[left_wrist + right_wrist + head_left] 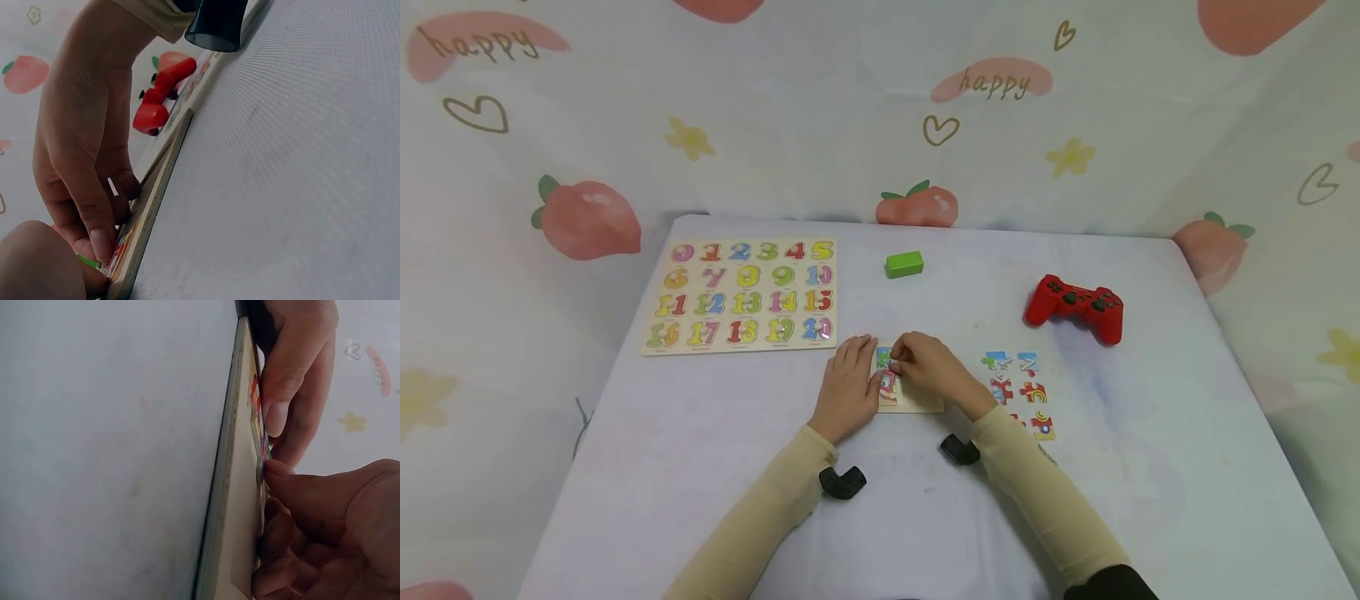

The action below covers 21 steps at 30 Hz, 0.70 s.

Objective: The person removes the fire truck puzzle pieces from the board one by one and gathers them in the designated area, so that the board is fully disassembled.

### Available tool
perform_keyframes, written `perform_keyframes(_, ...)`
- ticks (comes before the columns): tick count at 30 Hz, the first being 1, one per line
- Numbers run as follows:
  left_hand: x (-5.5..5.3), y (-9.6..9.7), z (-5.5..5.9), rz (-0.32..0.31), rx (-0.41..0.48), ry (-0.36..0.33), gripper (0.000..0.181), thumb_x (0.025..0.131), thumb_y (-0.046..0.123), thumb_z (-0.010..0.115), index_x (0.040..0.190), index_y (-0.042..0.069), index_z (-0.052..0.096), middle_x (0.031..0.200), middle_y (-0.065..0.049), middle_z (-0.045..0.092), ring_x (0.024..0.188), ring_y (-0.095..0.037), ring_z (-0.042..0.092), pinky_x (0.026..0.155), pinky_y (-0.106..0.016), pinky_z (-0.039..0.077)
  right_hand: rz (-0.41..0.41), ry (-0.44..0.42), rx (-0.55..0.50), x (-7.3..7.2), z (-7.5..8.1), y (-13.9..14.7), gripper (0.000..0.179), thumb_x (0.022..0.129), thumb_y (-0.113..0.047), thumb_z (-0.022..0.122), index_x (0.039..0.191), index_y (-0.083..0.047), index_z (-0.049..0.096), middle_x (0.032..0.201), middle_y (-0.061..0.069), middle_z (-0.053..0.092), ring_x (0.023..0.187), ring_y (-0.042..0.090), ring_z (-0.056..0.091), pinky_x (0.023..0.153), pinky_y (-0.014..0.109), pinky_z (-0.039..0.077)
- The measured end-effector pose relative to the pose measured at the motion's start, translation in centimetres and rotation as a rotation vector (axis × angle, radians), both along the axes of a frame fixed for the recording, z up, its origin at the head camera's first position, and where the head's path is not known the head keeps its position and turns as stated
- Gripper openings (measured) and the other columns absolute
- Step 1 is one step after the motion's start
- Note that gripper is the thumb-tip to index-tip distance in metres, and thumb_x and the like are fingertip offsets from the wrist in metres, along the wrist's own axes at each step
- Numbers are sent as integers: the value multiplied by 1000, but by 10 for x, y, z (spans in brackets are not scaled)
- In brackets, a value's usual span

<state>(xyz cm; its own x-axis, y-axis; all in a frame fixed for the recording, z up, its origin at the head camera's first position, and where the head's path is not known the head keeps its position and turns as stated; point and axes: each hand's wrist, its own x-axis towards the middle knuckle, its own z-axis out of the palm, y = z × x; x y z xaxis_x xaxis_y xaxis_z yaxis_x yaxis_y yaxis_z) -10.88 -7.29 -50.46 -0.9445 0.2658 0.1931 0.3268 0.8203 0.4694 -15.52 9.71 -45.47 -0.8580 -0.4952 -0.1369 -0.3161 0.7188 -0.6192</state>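
Note:
A small wooden puzzle board (925, 403) lies on the table between the two hands, with picture pieces (887, 388) set along its left side. My left hand (850, 387) rests along the board's left edge, its fingers stretched away from me and its thumb near the pieces. From the right, my right hand (934, 367) reaches over the board, fingers bent, pinching a puzzle piece (891, 364) at the upper part of the picture. In the right wrist view, the right thumb (300, 484) meets that spot near the board's face; the fingers partly hide the piece.
Loose puzzle pieces (1032, 392) lie in rows right of the board, partly behind the right sleeve. A number board (741, 293) sits at the back left. Further back are a green block (904, 265) and a red game controller (1075, 309).

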Motion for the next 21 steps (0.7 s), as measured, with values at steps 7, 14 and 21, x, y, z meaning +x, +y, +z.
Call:
perform_keyframes(7,0,0,-1,2,2,17,53,94,22,52,142,2,41,143,-12,41,135,-27,32,104,-47,35,-10,-42,-7,-5,-1,1,9,90,-13,66,93,-6,62,84,3,61,74,14,54,69,27,47)
perform_keyframes(14,-1,0,-1,-1,7,33,53,94,21,53,141,2,42,142,-13,42,134,-28,33,103,-47,36,-7,-47,-14,-6,-1,1,8,90,-12,67,93,-6,62,82,3,60,73,14,53,67,26,47)
perform_keyframes(21,0,0,0,1,5,35,53,94,22,53,141,1,42,142,-13,43,134,-28,34,102,-47,37,-4,-38,-21,-6,1,2,9,89,-12,68,93,-5,62,84,3,61,74,14,54,69,27,47)
